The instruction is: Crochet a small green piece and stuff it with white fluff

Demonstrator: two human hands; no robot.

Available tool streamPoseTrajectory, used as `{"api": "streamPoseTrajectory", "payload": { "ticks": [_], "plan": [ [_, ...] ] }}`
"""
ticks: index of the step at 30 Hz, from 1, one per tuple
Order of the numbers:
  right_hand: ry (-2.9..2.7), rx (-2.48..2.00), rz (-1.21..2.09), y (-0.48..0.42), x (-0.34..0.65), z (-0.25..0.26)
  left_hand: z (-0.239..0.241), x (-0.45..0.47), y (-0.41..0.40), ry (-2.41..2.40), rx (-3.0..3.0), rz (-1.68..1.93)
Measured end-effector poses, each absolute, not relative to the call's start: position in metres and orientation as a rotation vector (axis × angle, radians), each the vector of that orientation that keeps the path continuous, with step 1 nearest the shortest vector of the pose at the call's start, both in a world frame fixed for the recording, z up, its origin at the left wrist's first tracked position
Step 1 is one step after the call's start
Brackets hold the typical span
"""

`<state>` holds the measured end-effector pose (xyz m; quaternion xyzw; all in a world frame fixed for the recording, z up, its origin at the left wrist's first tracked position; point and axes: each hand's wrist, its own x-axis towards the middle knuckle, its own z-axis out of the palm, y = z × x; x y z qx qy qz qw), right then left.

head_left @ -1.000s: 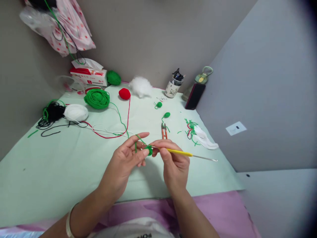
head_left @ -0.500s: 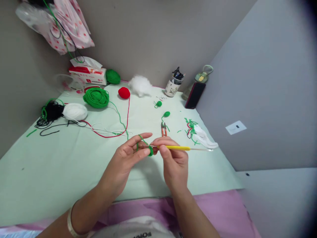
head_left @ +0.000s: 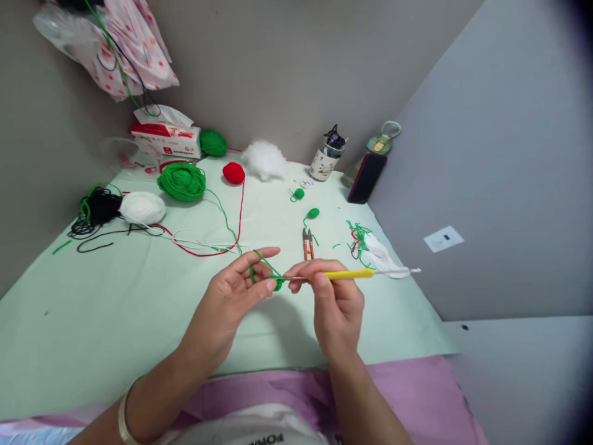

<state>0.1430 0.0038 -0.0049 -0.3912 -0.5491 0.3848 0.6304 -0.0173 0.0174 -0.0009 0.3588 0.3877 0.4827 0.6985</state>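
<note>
My left hand (head_left: 241,287) pinches a small green crochet piece (head_left: 278,283) between thumb and fingers. Green yarn runs over its raised index finger and down to the piece. In my right hand (head_left: 336,296) is a crochet hook (head_left: 349,274) with a yellow handle, held nearly level. The hook's thin metal shaft reaches left to the green piece; its tip is at the stitches, too small to make out fully. From the left hand the yarn leads back to a green yarn skein (head_left: 181,182). Just beyond the right hand lie orange-handled thread snips (head_left: 308,246).
Two small green crocheted pieces (head_left: 314,213) lie past the snips. A red yarn ball (head_left: 233,173), white stuffing (head_left: 264,161), white yarn (head_left: 142,208) and black yarn (head_left: 99,207) sit farther back. Yarn scraps (head_left: 359,238) lie right; a phone (head_left: 367,178) leans on a bottle (head_left: 380,142).
My right hand has moved right with the hook, drawing its shaft back from the left fingers toward the green piece's edge. My left hand has shifted slightly left.
</note>
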Motion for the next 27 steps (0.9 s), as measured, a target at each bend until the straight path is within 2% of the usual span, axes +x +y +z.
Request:
{"api": "streamPoseTrajectory", "payload": {
  "ticks": [6, 9, 11, 13, 17, 19, 24, 27],
  "plan": [
    [-1.781, -0.908, 0.204, -0.003, 0.142, -0.013, 0.001, -0.011, 0.013, 0.97, 0.887, 1.172],
    [-1.832, -0.963, -0.044, -0.003, 0.141, -0.02, 0.002, -0.009, 0.013, 0.858, 0.716, 1.099],
    [-1.741, -0.969, 0.096, -0.003, 0.14, -0.02, 0.001, -0.009, 0.016, 0.762, 0.568, 1.015],
    [-1.548, -0.956, 0.385, -0.001, 0.14, -0.016, 0.001, -0.011, 0.018, 0.716, 0.494, 0.983],
    [-1.223, -0.888, 0.795, 0.005, 0.138, -0.011, 0.002, -0.012, 0.021, 0.761, 0.589, 1.061],
    [-1.242, -0.895, 0.829, 0.006, 0.137, -0.01, 0.003, -0.012, 0.02, 0.803, 0.653, 1.075],
    [-1.271, -0.969, 0.676, 0.002, 0.136, -0.008, 0.005, -0.016, 0.02, 0.895, 0.726, 1.115],
    [-1.212, -0.933, 0.73, 0.002, 0.138, -0.007, 0.006, -0.018, 0.02, 0.907, 0.736, 1.122]
  ]
}}
